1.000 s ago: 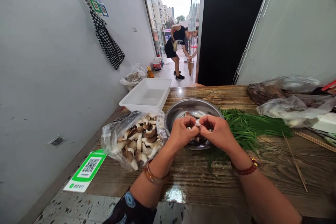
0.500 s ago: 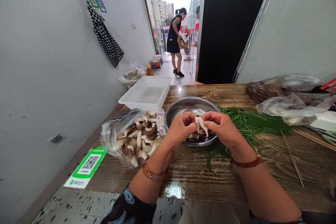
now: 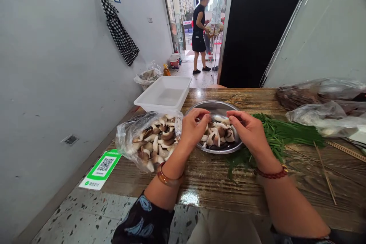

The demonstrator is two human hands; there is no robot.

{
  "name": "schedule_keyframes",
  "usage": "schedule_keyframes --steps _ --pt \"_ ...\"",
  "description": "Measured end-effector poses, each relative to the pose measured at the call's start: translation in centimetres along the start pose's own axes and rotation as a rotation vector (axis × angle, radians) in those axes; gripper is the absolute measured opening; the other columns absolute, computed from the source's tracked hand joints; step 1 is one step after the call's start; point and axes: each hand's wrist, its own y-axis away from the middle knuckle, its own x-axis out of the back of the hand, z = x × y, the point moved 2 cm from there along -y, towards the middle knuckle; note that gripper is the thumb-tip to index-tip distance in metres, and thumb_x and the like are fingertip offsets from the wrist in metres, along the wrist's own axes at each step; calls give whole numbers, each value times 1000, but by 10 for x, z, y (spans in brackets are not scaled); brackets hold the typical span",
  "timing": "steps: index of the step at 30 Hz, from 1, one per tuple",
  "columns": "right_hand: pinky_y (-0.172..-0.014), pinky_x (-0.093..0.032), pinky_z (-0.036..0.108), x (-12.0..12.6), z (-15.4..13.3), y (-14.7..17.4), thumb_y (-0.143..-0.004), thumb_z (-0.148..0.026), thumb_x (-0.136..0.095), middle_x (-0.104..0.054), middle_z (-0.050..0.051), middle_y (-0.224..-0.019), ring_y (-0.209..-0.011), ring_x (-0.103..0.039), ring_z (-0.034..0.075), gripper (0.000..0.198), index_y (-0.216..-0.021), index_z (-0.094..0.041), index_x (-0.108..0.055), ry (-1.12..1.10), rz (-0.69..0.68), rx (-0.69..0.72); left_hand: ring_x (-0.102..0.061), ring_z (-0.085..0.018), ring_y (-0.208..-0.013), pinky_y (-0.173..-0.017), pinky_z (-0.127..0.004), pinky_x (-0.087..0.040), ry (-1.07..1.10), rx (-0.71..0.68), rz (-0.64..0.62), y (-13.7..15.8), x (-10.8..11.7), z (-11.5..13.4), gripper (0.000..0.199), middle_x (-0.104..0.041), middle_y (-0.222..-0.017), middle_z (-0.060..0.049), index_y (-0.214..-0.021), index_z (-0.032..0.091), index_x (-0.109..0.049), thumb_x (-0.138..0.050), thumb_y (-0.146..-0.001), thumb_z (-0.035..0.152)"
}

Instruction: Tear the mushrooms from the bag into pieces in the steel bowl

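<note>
Left hand (image 3: 194,129) and right hand (image 3: 250,131) have just parted, loosely spread with nothing visibly pinched, so one tearing seems finished, the mushrooms (image 3: 219,136) heaped in the bowl (image 3: 216,108) toward the counter's (image 3: 211,183) far edge.

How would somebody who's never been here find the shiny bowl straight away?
Find the brown wooden table, then look near its middle for the left hand and the right hand. Below them sits a round bowl with mushroom pieces in it. It's the shiny metal one: the white tray nearby has straight sides, and the mushrooms to its left lie in a see-through bag.
</note>
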Motion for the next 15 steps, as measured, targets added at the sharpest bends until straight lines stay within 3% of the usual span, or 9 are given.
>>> schedule_keyframes --steps 4,8,11,15 --pt "-76 -51 33 -2 4 0 -84 -42 -58 -73 8 -98 -83 -66 20 33 -103 -18 -70 -20 -14 -23 -58 -13 -72 -68 -24 -45 175 63 101 2 9 1 18 -66 -79 -4 -86 15 -68 -57 -81 28" --pt "-72 -51 32 -4 8 2 -83 -43 -59 -73 7 -96 -78 -66 19 33 -103 -19 -71 -8 -29 -43 -59 -12 -72 -69 -24 -46 288 79 152 3 32 3 21 -67 -78 -3 -87 14 -67 -58 -81 32" --pt "-66 -50 30 -4 11 3 -83 -44 -59 -73 7 -91 -74 -65 19 34 -103 -20 -71 14 -40 -55 -58 -11 -69 -67 -23 -46 207 83 195 5 61 -4 23 -67 -77 -3 -88 14 -67 -58 -80 33" --pt "-62 -50 29 -4 14 5 -82 -46 -59 -73 6 -87 -72 -65 19 35 -104 -21 -71 34 -48 -60 -57 -12 -69 -67 -24 -45 -67 110 180 13 103 -25 21 -66 -76 -2 -87 14 -67 -57 -80 31"
